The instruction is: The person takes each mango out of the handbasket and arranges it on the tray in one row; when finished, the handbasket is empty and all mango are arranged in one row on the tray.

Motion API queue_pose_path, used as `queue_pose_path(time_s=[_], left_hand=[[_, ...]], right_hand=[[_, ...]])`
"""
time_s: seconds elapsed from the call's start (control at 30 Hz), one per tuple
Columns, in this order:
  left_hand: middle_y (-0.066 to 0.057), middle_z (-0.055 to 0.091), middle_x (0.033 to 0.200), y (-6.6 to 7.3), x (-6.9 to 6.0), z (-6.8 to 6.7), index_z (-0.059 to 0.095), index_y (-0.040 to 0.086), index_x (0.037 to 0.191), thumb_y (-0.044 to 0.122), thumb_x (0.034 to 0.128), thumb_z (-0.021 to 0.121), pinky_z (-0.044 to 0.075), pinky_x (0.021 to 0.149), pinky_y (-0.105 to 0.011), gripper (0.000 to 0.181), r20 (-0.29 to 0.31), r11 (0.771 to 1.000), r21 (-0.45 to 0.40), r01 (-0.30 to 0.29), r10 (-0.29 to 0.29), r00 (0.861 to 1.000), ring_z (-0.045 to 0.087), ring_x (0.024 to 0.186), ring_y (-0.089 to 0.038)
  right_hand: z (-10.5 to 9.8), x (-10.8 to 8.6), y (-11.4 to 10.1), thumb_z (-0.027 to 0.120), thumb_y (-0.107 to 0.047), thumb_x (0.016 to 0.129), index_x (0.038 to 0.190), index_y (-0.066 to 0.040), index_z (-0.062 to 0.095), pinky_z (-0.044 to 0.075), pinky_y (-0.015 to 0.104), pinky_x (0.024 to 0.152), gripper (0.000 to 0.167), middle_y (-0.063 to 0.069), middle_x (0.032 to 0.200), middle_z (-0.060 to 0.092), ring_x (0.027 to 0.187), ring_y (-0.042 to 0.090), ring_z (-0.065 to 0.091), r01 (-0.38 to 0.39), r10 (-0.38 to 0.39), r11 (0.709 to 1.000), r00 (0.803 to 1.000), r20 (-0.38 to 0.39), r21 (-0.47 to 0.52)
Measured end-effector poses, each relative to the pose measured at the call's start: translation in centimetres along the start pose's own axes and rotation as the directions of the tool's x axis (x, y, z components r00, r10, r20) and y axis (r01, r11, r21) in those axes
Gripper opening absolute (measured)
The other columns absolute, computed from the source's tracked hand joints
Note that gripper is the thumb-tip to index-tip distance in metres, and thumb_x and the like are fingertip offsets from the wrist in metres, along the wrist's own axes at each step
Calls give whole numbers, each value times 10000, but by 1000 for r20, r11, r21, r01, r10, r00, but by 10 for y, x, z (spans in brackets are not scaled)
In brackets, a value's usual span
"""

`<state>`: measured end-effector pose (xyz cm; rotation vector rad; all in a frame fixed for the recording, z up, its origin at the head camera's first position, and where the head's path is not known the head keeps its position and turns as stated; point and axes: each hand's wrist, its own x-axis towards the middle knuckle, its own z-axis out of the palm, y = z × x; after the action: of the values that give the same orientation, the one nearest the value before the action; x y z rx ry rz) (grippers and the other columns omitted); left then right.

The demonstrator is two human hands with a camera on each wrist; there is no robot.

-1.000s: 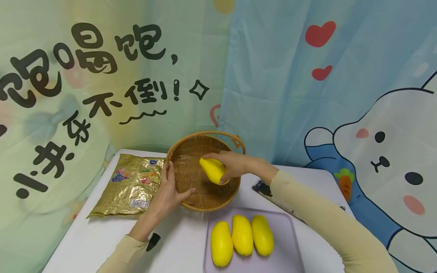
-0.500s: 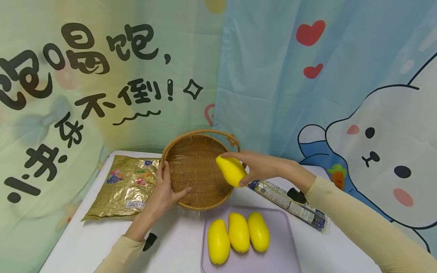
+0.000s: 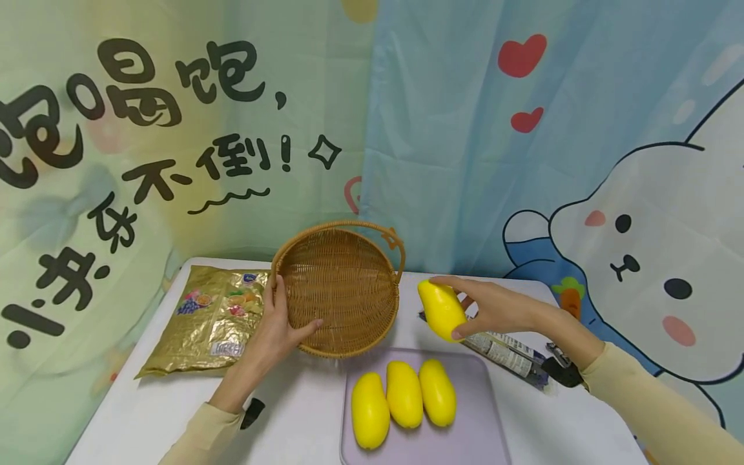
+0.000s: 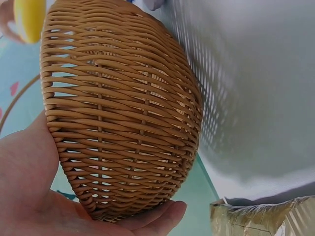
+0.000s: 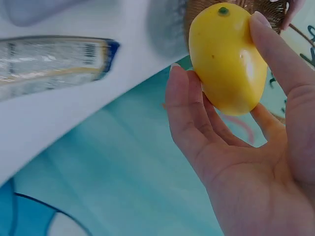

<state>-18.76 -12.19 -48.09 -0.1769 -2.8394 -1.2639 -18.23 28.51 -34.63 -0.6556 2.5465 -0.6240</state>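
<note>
A yellow mango [image 3: 443, 311] is pinched between the thumb and fingers of my right hand [image 3: 494, 306], held in the air to the right of the basket; in the right wrist view the mango [image 5: 226, 59] shows its small green stem spot. My left hand [image 3: 278, 329] grips the left rim of a round wicker basket [image 3: 340, 290], tilted so that its bare inside faces me. Up close in the left wrist view are the basket's woven outside [image 4: 123, 108] and my left fingers [image 4: 162, 219] beneath its edge. Three more mangoes [image 3: 405, 394] lie side by side on a lilac tray [image 3: 465, 445].
A gold fruit-printed bag [image 3: 203, 323] lies on the white table [image 3: 302, 413] left of the basket. A long printed packet [image 3: 506, 355] lies under my right forearm. Behind the table hangs a printed curtain [image 3: 436, 161].
My right hand has carried the mango from inside the basket out to the right, past its rim. The left hand keeps its grip on the basket. The view has shifted slightly.
</note>
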Motion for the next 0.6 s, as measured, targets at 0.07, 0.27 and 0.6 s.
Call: queue_pose_path(time_s=[0.07,0.27,0.6], left_hand=[[-192,-160,1686,0,0,0,-100,74,1621,482,853,799,608,771,-437,1251,-3,1000,0,-3,3,1000,477,1299,-580],[-200,-163,1683,-2,0,0,-94,68,1621,472,854,801,602,683,-364,1246,-6,1000,-16,-7,6,1000,525,1250,-572],[-190,-168,1684,-3,1,1,-92,70,1621,479,853,800,602,701,-364,1247,-10,1000,-21,-20,20,1000,510,1272,-569]], right_hand=[[6,-9,11,841,-416,825,1599,-317,285,562,348,817,958,95,1464,525,1162,268,631,-25,25,999,1000,-14,28],[24,-28,37,847,-393,822,1595,-297,283,579,401,830,962,189,1463,518,1130,289,632,-101,106,988,994,-34,115],[73,-46,73,832,-348,847,1612,-262,264,585,489,849,957,251,1498,441,1126,325,605,-171,180,939,984,-3,299]])
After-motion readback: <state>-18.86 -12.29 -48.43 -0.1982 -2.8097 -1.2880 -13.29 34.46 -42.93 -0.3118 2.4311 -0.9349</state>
